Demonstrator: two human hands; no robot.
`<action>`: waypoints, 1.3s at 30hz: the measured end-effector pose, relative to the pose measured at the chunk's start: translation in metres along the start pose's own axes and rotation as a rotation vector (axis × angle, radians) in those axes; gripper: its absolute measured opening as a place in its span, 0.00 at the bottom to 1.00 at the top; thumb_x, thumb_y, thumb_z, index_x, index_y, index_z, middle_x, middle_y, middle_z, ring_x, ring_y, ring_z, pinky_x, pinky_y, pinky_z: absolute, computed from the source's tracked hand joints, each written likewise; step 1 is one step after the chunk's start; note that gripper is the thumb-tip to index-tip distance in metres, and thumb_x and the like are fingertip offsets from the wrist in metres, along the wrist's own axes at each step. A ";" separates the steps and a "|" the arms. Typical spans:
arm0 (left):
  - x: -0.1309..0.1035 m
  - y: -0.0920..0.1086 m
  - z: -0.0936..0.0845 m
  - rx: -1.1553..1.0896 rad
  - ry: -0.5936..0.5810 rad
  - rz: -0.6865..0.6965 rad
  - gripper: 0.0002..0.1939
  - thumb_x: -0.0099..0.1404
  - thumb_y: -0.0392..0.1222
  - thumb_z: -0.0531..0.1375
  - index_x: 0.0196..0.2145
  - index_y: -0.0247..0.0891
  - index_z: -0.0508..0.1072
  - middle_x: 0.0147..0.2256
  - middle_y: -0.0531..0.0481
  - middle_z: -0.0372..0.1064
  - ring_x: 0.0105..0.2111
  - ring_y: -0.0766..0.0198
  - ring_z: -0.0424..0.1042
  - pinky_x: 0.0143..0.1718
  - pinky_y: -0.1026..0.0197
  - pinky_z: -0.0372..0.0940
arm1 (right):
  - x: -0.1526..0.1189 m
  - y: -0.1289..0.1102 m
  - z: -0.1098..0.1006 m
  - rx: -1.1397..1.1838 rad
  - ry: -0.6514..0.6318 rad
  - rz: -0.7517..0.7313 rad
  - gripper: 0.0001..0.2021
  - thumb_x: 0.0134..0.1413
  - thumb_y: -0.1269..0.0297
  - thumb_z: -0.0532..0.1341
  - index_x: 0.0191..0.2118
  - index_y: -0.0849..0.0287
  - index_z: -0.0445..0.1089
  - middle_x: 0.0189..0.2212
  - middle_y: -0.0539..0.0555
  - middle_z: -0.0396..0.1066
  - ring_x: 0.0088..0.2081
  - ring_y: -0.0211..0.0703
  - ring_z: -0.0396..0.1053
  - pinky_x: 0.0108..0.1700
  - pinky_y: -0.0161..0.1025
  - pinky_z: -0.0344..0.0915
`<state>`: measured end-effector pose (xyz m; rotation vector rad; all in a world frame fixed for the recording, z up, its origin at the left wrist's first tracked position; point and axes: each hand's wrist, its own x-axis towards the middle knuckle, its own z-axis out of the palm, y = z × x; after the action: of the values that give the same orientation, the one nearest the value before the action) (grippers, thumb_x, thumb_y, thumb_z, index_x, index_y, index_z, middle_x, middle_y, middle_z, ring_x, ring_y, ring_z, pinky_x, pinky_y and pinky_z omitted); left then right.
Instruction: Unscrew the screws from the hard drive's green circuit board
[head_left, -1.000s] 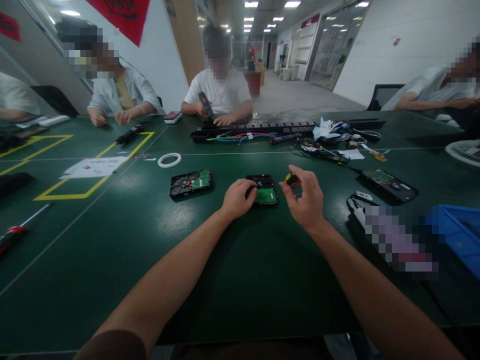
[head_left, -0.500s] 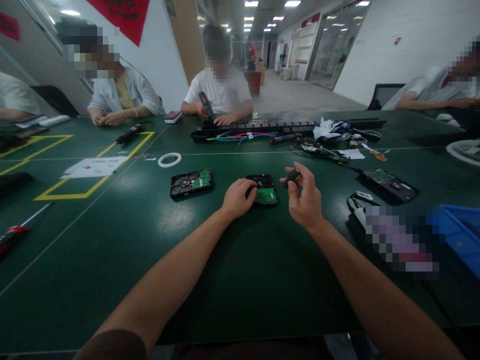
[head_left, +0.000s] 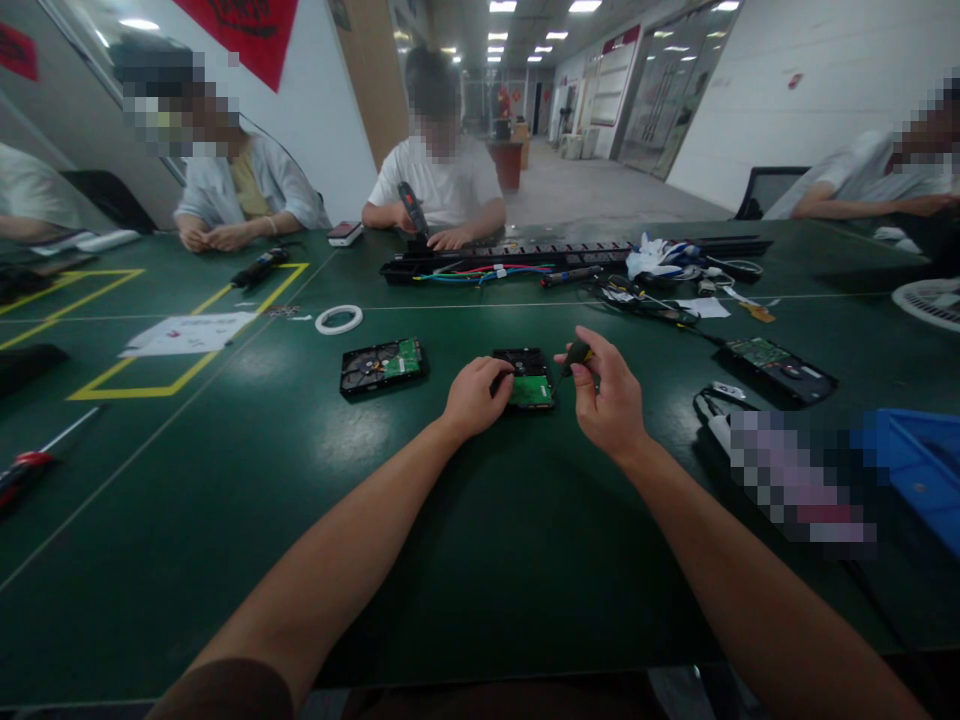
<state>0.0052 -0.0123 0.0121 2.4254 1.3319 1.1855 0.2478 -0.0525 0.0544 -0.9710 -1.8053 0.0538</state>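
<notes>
On the green table in front of me lies a hard drive (head_left: pixel 531 390), its green circuit board facing up. My left hand (head_left: pixel 480 395) has its fingers curled over the drive's left side, pressed against it. In my right hand (head_left: pixel 606 390), just right of the drive, is a screwdriver (head_left: pixel 577 355) with a dark handle and some yellow, pinched by the fingers. Its thin shaft slants down toward the drive's right edge; whether the tip touches a screw is too small to tell. A second hard drive (head_left: pixel 382 367) lies to the left.
A third hard drive (head_left: pixel 776 368) lies to the right, near a blue bin (head_left: pixel 926 470). A tape roll (head_left: pixel 339 319) and a red-handled screwdriver (head_left: pixel 30 465) are at left. Across the table, a person (head_left: pixel 439 180) holds a power tool by a long black rail (head_left: pixel 570 258).
My right hand has tipped the screwdriver and brought it slightly left, so its shaft now points at the drive's right edge. My left hand stays where it was on the drive.
</notes>
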 end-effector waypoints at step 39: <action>0.000 0.003 -0.002 -0.007 -0.009 -0.003 0.08 0.74 0.38 0.60 0.48 0.40 0.78 0.47 0.44 0.78 0.49 0.52 0.76 0.54 0.48 0.73 | 0.003 -0.005 -0.002 -0.127 0.071 -0.037 0.27 0.69 0.57 0.65 0.69 0.44 0.61 0.52 0.57 0.74 0.43 0.50 0.75 0.45 0.52 0.80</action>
<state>0.0056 -0.0146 0.0151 2.4205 1.3254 1.1747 0.2461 -0.0549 0.0597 -1.0161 -1.7771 -0.1185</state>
